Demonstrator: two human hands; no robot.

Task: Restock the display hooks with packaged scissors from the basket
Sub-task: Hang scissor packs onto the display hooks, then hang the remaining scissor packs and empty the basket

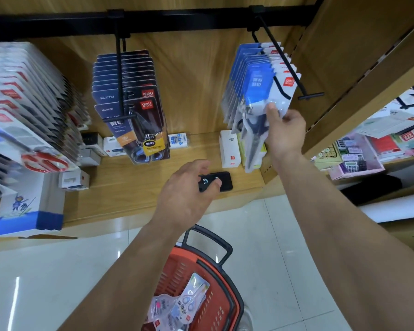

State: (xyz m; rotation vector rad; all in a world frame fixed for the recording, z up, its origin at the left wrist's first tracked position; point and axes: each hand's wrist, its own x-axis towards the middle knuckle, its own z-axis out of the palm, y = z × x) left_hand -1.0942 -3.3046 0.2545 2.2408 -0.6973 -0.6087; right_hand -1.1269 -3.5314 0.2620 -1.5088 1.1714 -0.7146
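My right hand [286,131] grips a blue-and-white packaged pair of scissors [261,96], held up at the front of the row hanging on the right display hook [294,75]. The hook's black tip sticks out past the packs. My left hand [189,187] hovers with loosely curled fingers over a black phone [221,181] lying on the wooden shelf; whether it touches the phone is unclear. Dark-carded scissor packs [139,108] fill the middle hook. Below, the red basket [221,314] on the floor holds several clear packs of small scissors [184,304].
Blurred rows of red-handled scissor packs [34,120] hang at the left. Small white boxes [228,149] stand on the wooden shelf [129,187]. A wooden side panel [359,68] bounds the bay on the right, with calculators and stationery beyond it. The floor is glossy white tile.
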